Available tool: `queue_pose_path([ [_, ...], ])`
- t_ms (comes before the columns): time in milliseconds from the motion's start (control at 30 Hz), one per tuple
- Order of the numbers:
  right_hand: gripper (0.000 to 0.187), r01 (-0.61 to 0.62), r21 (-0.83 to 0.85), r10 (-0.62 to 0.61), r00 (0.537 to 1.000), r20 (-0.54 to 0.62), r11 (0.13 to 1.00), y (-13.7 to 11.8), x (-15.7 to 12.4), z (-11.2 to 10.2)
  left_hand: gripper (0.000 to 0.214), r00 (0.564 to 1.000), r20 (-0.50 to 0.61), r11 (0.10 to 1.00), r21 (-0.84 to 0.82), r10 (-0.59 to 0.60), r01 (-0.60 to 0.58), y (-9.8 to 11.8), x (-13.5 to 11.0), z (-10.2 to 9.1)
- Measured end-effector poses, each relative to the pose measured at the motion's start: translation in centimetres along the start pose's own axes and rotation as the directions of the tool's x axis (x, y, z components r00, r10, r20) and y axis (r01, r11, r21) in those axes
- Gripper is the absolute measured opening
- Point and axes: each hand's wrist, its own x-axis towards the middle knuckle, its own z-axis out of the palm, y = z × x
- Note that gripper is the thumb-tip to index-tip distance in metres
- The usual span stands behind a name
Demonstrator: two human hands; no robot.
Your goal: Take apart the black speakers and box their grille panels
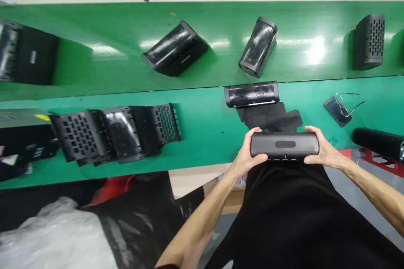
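Observation:
Between my two hands is a long black plastic speaker housing (284, 145), level, with an oval recess on its upper face. My left hand (249, 151) grips its left end, thumb on the near edge and fingers behind. At the opposite end my right hand (322, 149) grips it the same way. Just beyond lie black cloth-like sheets (268, 117), loosely stacked on the bench. A second housing with a glossy perforated front (252, 93) rests along the far side of those sheets.
Black housings (176, 48), (259, 46) and a slotted one (370, 42) stand on the green belt (107, 67). Slotted black shells (85, 134) lie at left on the bench. Glasses on a phone (339, 109) sit at right. Clear plastic wrap (57, 235) is lower left.

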Motion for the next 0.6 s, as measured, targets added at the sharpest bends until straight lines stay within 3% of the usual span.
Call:
queue_pose_path([
  [233, 0.09, -0.06, 0.046, 0.061, 0.997, -0.037, 0.997, -1.2, 0.9, -0.4, 0.089, 0.995, -0.097, 0.997, -0.083, -0.006, -0.002, -0.5, 1.7, 0.7],
  [333, 0.092, -0.152, 0.135, 0.149, 0.988, 0.029, 0.979, -1.3, 1.9, -1.7, 0.089, 0.998, -0.055, 0.993, -0.117, -0.041, 0.034, -0.8, 3.4, 0.1],
  [433, 0.099, -0.177, 0.257, 0.162, 0.984, 0.079, 0.95, -1.0, 2.9, -2.6, 0.102, 0.998, 0.03, 0.988, -0.14, -0.059, 0.063, -0.4, 4.9, -0.8],
  [600, 0.089, -0.195, 0.4, 0.198, 0.98, 0.035, 0.895, 0.5, 3.3, -2.1, 0.103, 0.998, -0.035, 0.996, -0.077, -0.053, 0.05, 1.2, 7.0, -0.9],
])
